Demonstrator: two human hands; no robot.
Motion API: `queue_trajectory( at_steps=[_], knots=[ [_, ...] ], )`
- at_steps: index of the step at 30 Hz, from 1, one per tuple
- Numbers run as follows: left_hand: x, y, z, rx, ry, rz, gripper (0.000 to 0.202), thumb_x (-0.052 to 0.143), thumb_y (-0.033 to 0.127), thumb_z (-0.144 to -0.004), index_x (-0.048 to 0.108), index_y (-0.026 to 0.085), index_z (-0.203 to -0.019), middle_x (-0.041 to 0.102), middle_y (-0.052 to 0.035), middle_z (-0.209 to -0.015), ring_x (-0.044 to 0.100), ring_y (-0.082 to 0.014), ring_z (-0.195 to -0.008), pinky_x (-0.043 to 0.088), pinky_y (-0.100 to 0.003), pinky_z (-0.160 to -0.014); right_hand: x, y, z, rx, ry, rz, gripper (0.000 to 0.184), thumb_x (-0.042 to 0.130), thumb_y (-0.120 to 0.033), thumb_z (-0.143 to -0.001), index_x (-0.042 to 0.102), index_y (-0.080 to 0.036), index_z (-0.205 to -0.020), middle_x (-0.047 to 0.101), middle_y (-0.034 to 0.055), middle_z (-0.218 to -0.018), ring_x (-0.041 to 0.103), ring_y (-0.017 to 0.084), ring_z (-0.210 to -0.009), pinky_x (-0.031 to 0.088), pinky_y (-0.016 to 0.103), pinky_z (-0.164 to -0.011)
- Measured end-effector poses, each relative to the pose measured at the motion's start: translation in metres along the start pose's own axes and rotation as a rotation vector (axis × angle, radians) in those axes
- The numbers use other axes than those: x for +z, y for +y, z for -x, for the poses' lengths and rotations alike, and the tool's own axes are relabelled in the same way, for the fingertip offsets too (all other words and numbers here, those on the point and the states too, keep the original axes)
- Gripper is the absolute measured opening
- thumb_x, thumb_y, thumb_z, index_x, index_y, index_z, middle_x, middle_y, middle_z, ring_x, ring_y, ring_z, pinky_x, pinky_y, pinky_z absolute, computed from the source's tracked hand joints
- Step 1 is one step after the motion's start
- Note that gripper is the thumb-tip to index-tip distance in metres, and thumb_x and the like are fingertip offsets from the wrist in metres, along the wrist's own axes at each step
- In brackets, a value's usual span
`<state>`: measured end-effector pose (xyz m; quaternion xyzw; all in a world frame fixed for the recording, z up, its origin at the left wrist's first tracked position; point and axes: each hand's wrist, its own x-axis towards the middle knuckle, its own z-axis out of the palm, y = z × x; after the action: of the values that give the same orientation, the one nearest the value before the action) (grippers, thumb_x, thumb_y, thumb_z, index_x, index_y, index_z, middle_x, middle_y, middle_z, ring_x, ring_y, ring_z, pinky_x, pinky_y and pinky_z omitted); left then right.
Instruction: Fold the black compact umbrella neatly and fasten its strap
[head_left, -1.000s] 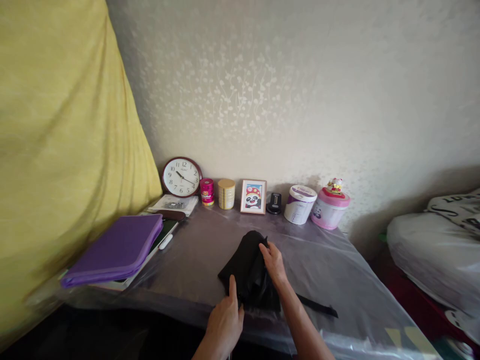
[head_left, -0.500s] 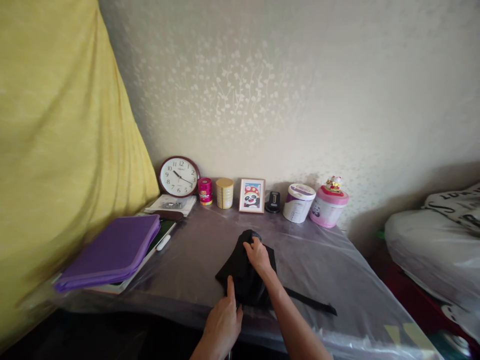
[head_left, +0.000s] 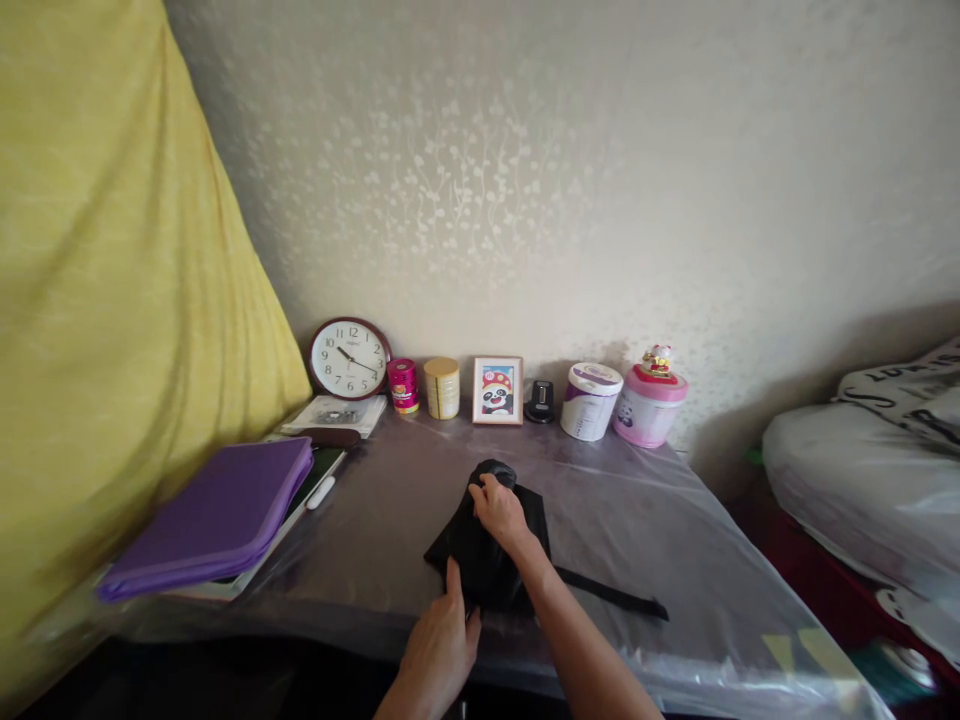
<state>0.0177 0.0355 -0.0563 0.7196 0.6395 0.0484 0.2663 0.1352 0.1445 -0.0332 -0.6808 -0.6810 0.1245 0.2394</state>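
Note:
A black fabric bundle (head_left: pixel 469 560) lies near the front edge of the table; its exact kind does not show. From its right side a flat black strap (head_left: pixel 615 592) runs out over the tabletop. My right hand (head_left: pixel 501 512) is closed on the upper part of the fabric, just below a rounded, raised end. Down at the near edge, my left hand (head_left: pixel 442 635) grips the cloth, index finger lying along it and thumb by the lower rim. My right forearm hides part of the bundle's right side.
A plastic sheet covers the table (head_left: pixel 360 540). On the left lie a purple zip folder (head_left: pixel 217 505) and a white marker (head_left: pixel 321 493). Along the wall stand a clock (head_left: pixel 350 358), tins (head_left: pixel 442 388), a panda picture frame (head_left: pixel 498 390), a black stapler-like object (head_left: pixel 540 402) and tubs (head_left: pixel 591 402).
The whole view has shifted slightly. Both hands stay on the black fabric bundle, in nearly the same places, with the right hand still near its rounded end.

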Motion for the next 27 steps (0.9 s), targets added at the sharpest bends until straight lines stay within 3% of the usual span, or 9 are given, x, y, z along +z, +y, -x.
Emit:
queue_trajectory(
  at_steps=[5,8,12,18,22,25,27],
  knots=[
    [0.006,-0.001,0.002,-0.024,0.053,-0.039,0.061,0.034,0.029,-0.087,0.009,0.004,-0.137,0.062,-0.0156,-0.099,0.06,-0.0197,-0.091,0.038,-0.024,-0.073,0.002,-0.001,0.009,-0.084,0.023,0.01,0.03,0.047,-0.026,-0.082,0.048,-0.017,-0.11,0.068,0.0029,-0.079,0.063,0.018,-0.079,0.039,0.024,-0.064],
    [0.006,-0.001,0.005,-0.006,0.085,0.023,0.069,0.035,0.03,-0.087,-0.006,0.004,-0.137,0.064,-0.013,-0.096,0.061,-0.0181,-0.088,0.038,-0.022,-0.071,0.002,-0.003,0.015,-0.152,0.013,0.035,0.032,0.05,-0.026,-0.079,0.048,-0.02,-0.11,0.066,0.0002,-0.076,0.062,0.017,-0.075,0.04,0.023,-0.062],
    [0.003,-0.001,0.008,0.017,0.123,0.062,0.077,0.036,0.03,-0.087,-0.021,0.007,-0.134,0.067,-0.0083,-0.088,0.063,-0.0164,-0.077,0.037,-0.021,-0.062,0.003,-0.005,0.02,-0.218,0.026,0.108,0.031,0.053,-0.028,-0.076,0.05,-0.021,-0.106,0.064,0.0029,-0.086,0.06,0.017,-0.077,0.041,0.025,-0.065],
    [0.001,0.0,0.005,0.029,0.048,-0.043,0.067,0.036,0.028,-0.087,-0.005,0.019,-0.138,0.066,-0.0067,-0.086,0.062,-0.0173,-0.077,0.037,-0.023,-0.063,0.002,-0.004,0.027,-0.275,0.08,0.07,0.028,0.052,-0.029,-0.078,0.051,-0.02,-0.104,0.06,0.0039,-0.088,0.058,0.016,-0.08,0.043,0.026,-0.07],
    [0.001,0.001,0.003,0.023,0.027,-0.052,0.062,0.035,0.027,-0.087,0.002,0.016,-0.139,0.066,-0.0084,-0.088,0.062,-0.0181,-0.079,0.037,-0.024,-0.065,-0.005,0.0,0.053,-0.488,0.119,-0.068,0.017,0.042,-0.023,-0.086,0.054,-0.019,-0.098,0.06,0.0044,-0.088,0.056,0.014,-0.084,0.043,0.027,-0.078],
    [0.001,0.0,0.003,-0.003,0.02,-0.08,0.059,0.035,0.027,-0.086,0.011,0.011,-0.138,0.065,-0.0114,-0.092,0.062,-0.0197,-0.083,0.037,-0.025,-0.065,-0.008,0.006,0.073,-0.668,0.09,-0.126,0.023,0.035,-0.019,-0.089,0.056,-0.019,-0.098,0.062,0.0045,-0.097,0.054,0.014,-0.093,0.04,0.03,-0.086],
    [0.002,-0.001,0.003,-0.003,0.021,-0.067,0.06,0.035,0.027,-0.086,0.01,0.011,-0.138,0.065,-0.0113,-0.093,0.062,-0.019,-0.083,0.037,-0.024,-0.064,-0.007,0.012,0.077,-0.695,0.089,-0.137,0.025,0.035,-0.018,-0.089,0.056,-0.02,-0.103,0.061,0.0044,-0.105,0.05,0.015,-0.105,0.036,0.033,-0.093]
  ],
)
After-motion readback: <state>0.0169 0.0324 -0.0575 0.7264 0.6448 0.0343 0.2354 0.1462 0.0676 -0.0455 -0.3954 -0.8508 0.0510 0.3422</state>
